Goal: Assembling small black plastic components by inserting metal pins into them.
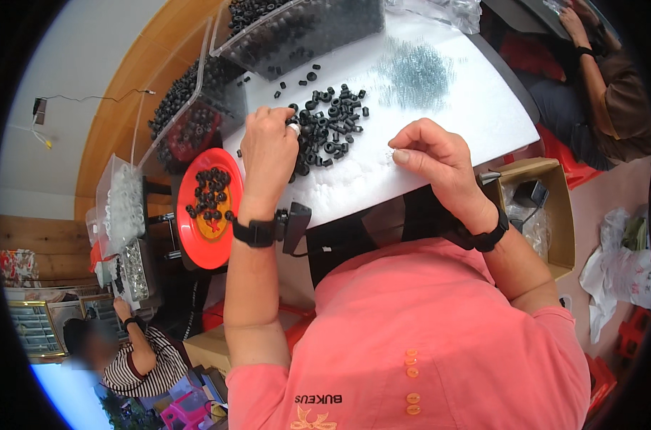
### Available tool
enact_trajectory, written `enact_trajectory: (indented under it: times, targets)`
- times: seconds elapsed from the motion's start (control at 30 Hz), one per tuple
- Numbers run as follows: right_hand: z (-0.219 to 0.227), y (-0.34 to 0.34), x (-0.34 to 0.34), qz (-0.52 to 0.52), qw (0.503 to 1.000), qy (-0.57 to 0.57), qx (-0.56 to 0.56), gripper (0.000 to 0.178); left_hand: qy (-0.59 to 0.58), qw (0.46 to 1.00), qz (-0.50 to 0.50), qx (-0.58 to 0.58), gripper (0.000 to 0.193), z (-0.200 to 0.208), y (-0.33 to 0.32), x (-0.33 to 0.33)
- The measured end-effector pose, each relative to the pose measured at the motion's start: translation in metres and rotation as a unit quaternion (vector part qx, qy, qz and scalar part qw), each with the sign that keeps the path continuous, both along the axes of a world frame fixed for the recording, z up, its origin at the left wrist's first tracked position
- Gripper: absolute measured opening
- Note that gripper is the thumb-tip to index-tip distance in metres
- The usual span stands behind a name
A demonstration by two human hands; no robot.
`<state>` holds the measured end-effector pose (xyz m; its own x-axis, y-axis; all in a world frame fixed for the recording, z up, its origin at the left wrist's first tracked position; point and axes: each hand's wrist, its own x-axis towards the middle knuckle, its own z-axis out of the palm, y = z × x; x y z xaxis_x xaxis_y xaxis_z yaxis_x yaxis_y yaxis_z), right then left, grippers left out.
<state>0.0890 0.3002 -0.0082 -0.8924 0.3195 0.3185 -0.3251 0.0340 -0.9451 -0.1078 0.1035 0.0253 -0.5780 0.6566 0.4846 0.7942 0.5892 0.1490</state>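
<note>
On the white table top point(476, 107) lies a loose pile of small black ring-like and tubular parts point(333, 118). At the pile's left edge is my left hand point(268, 147), its fingers curled down among the black parts; its fingertips are partly hidden, so what it grips cannot be made out. My right hand point(436, 158) is held over the near right of the table, thumb and forefinger pinched on a tiny pale piece point(393, 152), too small to name. Beyond it spreads a patch of fine grey-blue pieces point(415, 72).
Clear plastic bins point(311, 36) of black parts stand along the far and left sides. A red plate point(186, 229) with round black pieces is left of my forearm. At right sits an open cardboard box point(562, 236). Other people sit at far right point(626, 100) and lower left point(139, 358).
</note>
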Motion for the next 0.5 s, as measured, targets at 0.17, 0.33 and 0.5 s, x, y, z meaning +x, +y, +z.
enact_trajectory:
  times: [0.17, 0.33, 0.5]
  targets:
    - [-0.002, 0.0, 0.002, 0.005, 1.0, 0.01, 0.021, 0.012, -0.043, 0.998, 0.013, -0.032, 0.02, -0.003, 0.001, -0.01]
    - [-0.01, 0.002, 0.002, -0.027, 0.998, 0.031, 0.052, 0.011, -0.106, 0.99, -0.035, 0.09, 0.02, 0.027, 0.0, 0.035]
    - [-0.007, -0.003, -0.001, -0.04, 0.995, 0.038, 0.082, 0.011, -0.151, 0.975, -0.132, 0.095, 0.027, -0.01, -0.002, 0.103]
